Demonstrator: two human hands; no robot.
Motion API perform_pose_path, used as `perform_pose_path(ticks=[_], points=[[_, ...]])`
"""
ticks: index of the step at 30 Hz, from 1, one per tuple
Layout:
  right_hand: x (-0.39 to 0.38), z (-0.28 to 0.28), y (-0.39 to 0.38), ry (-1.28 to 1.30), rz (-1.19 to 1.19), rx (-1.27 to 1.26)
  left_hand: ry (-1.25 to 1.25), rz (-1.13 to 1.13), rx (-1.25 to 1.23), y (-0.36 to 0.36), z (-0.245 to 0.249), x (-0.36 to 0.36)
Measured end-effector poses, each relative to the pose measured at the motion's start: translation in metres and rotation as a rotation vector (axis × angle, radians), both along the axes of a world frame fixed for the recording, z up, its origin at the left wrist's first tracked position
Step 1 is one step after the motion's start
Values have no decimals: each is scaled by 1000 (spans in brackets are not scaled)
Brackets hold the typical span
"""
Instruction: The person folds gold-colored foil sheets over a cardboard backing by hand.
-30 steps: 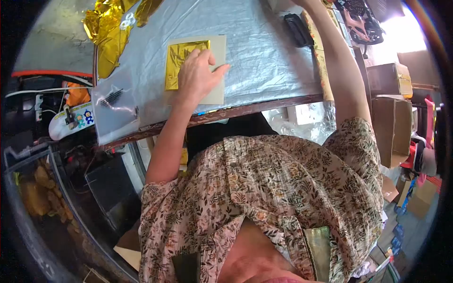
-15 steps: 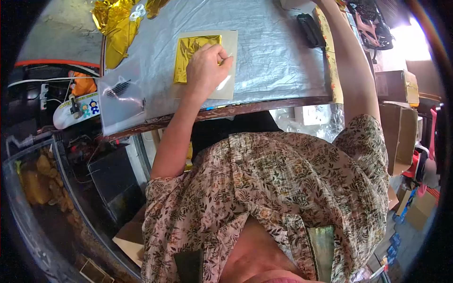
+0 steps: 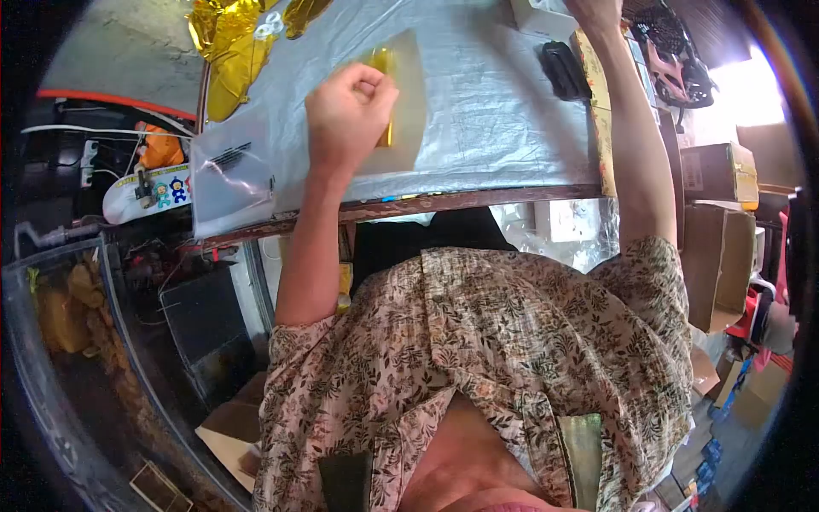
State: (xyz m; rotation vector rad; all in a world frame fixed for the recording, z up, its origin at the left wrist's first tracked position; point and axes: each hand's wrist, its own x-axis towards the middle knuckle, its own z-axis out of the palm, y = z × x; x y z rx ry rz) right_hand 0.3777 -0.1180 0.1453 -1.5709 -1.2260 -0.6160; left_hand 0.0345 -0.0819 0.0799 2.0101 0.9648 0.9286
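While the left hand (image 3: 351, 107) is curled over a gold foil piece (image 3: 386, 136) and a pale sheet (image 3: 411, 102) at the silvery table cover (image 3: 486, 111), whether its fingertips meet or grip either cannot be told. The right hand (image 3: 597, 12), near a white box (image 3: 543, 17), is cropped, its finger opening and hold unclear. Thin foil is best handled lightly, with even tension.
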Motion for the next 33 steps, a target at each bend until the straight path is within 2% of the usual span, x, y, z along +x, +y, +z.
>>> perform_pose_path(ticks=[1,2,3,4,6,7,9,10,12,14,17,19,21,24,25,27,30,33], points=[[-20,11,-14,-2,2,5,-56,26,-34,3,1,-2],[-44,23,-30,128,42,-17,-60,28,-27,2,8,-4],[-56,30,-37,258,84,-39,-194,16,-193,-2,18,-6],[-52,23,-39,254,87,-33,-326,2,-358,-5,24,-8],[-41,1,-45,717,447,-74,-391,1,-363,-8,24,-11],[-62,15,-62,770,256,-355,-451,-3,-374,-9,24,-12],[-36,-49,-51,1022,680,-278,-539,-5,-437,-16,23,-11],[-41,-61,-49,1100,801,-263,-618,-11,-504,-18,22,-10],[-79,-42,-56,1197,965,-292,-662,-7,-539,-21,18,-8],[-94,-33,-51,1220,968,-327,-702,-6,-578,-25,16,-6],[-101,-19,-39,1306,1095,-367,-776,-36,-598,-28,17,-2],[-106,12,-31,1110,992,-628,-765,-63,-579,-31,19,2],[-120,40,-27,1128,948,-685,-813,-78,-582,-34,18,6],[-159,82,-28,160,563,-945,-883,-98,-600,-38,15,7],[-160,80,-27,158,562,-950,-904,-103,-614,-41,13,6],[-161,73,-25,-175,557,-957,-906,-102,-625,-44,6,2],[-187,84,-35,-171,515,-1095,-895,-89,-645,-48,-4,-8],[-178,47,-28,-228,582,-1096,-816,-85,-597,-51,-14,-23]])
